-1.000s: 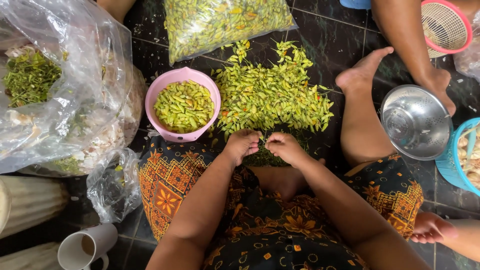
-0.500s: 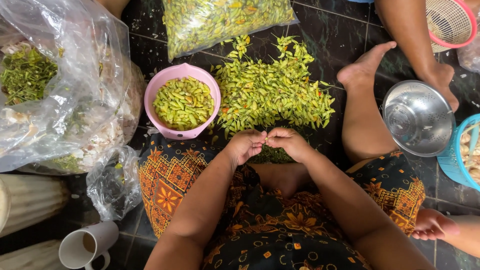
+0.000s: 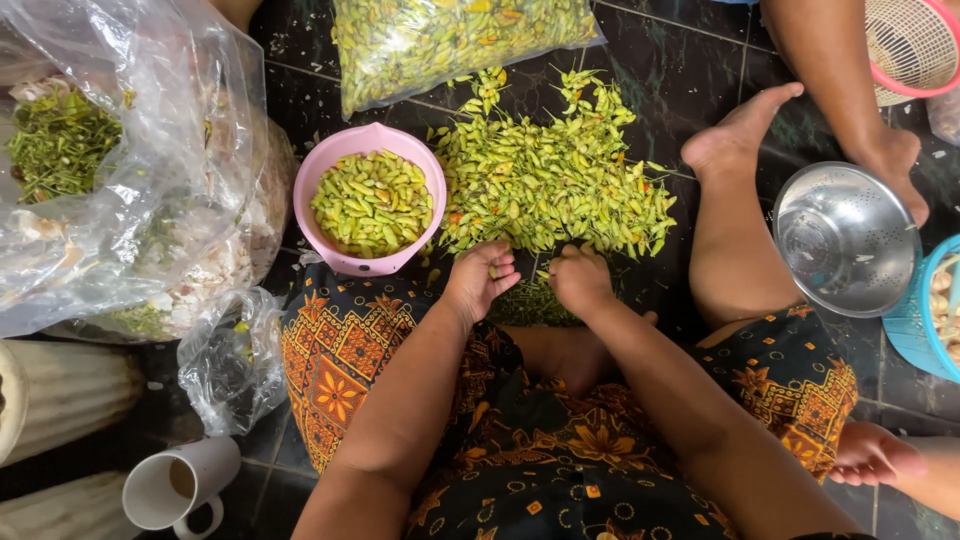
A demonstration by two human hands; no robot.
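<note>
Head | pink bowl: green chilies | left hand seemingly pinching one | right hand clenched, contents hidden

Small green-yellow chillies lie heaped loose on the dark tiled floor.

2 hands at the pile: left hand, right hand. 1 loose heap of green chilies on the floor, too many to count. 1 pink bowl, 1 metal colander, 1 blue basket, 1 pink-rimmed basket. 1 white mug. 1 clear bag of chilies up top, 1 big plastic bag left, 1 small crumpled bag.
</note>
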